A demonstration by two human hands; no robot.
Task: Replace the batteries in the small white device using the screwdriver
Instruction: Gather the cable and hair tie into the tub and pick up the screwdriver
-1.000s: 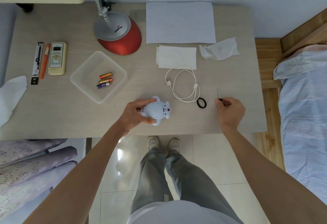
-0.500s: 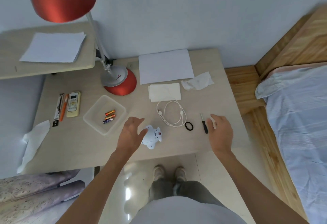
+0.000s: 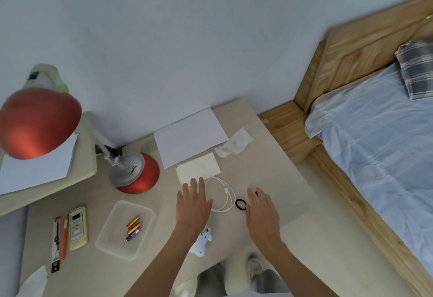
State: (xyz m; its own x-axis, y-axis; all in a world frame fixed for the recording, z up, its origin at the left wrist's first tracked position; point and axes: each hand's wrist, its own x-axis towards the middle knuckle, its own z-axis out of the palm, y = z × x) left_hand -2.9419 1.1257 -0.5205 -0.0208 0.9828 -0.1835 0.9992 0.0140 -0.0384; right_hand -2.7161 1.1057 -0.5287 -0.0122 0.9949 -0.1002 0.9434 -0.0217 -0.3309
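Observation:
The small white device (image 3: 203,241) lies on the desk near the front edge, partly hidden under my left forearm. My left hand (image 3: 193,205) hovers flat and open above the desk beyond it, fingers spread, holding nothing. My right hand (image 3: 261,210) is also open, palm down, covering most of the screwdriver (image 3: 252,187); only its thin tip and a bit of black handle show past my fingers. Three batteries (image 3: 133,226) lie in a clear plastic tray (image 3: 112,242) to the left.
A coiled white cable (image 3: 226,193) and a black hair tie (image 3: 241,204) lie between my hands. A red desk lamp (image 3: 138,175), paper sheet (image 3: 189,137), tissues (image 3: 199,167), a remote (image 3: 77,227) and pens are on the desk. A bed stands at right.
Both hands let go: the left released the white device and moved forward, the right released the screwdriver and rose. The head view tilted up toward the wall.

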